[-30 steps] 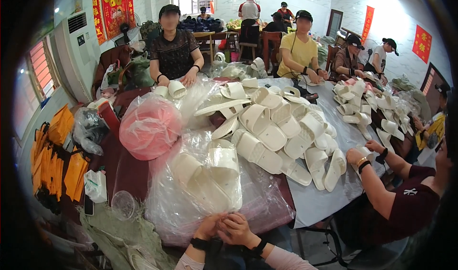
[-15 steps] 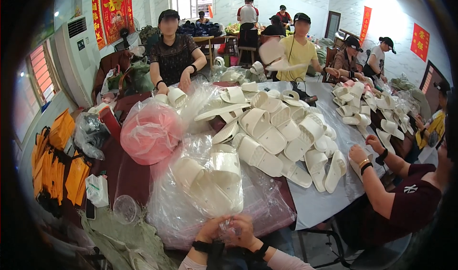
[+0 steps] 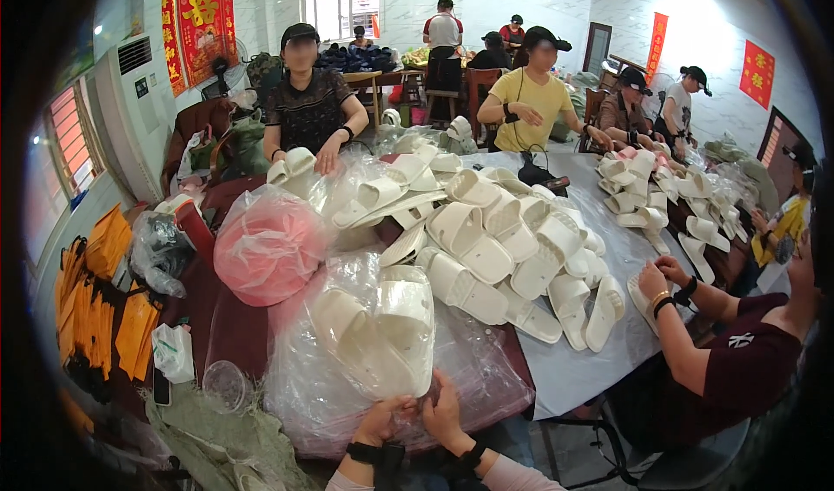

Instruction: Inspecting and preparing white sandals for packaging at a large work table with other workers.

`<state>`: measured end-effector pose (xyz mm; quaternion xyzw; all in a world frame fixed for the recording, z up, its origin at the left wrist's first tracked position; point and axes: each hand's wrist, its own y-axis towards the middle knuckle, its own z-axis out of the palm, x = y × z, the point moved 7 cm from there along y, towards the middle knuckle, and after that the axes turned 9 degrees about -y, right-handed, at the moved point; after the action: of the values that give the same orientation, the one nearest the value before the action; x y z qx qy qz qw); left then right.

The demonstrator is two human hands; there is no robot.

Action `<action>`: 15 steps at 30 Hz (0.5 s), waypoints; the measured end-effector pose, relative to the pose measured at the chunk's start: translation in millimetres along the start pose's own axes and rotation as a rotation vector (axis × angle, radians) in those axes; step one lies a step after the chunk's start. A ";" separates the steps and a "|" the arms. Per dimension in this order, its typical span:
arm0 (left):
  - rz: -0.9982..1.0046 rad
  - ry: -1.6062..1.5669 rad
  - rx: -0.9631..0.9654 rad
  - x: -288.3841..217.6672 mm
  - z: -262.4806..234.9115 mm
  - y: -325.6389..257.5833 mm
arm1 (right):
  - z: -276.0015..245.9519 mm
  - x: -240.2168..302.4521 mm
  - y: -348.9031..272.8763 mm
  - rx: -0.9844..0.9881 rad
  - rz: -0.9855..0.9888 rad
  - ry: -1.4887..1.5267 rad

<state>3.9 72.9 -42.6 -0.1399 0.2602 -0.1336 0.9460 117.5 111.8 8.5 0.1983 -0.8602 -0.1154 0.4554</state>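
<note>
A person's two bare hands work at the near side of a table (image 3: pixel 195 287) with a dark red cover. On it, directly ahead of the hands, a pair of white slippers (image 3: pixel 372 339) lies in a clear bag (image 3: pixel 420 382), straps at the far end and heel ends toward the person. Under the bagged pair are layers of clear plastic (image 3: pixel 478 374).

The left hand (image 3: pixel 382 420) is at the near end of the bagged pair, its fingers curled close together; whether they pinch the film I cannot tell. The right hand (image 3: pixel 445 413) is just beside it, at the near right corner of the bagged pair, fingers extended upward and parted from the thumb. Each wrist wears a dark band.

Beyond the bagged pair and to its left sits a round pink bundle (image 3: pixel 268 248) wrapped in clear plastic. Beyond it and to its right spreads a large pile of loose white slippers (image 3: pixel 486 248). Left of the bagged pair are a round clear container (image 3: pixel 226 387), a white packet (image 3: pixel 173 354) and, farther out, orange cloth pieces (image 3: pixel 91 326).

Well to the right of the bagged pair, a co-worker in a dark red top (image 3: pixel 738 352) has both hands at another white slipper (image 3: pixel 641 304).
</note>
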 end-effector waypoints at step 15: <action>0.060 0.013 -0.012 0.7 6.0 3.0 | 4.3 -5.2 0.3 -0.030 0.014 -0.016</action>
<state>8.2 76.7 -38.9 -0.1368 0.2710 -0.1047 0.9470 116.5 114.4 2.3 0.1846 -0.8634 -0.1268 0.4521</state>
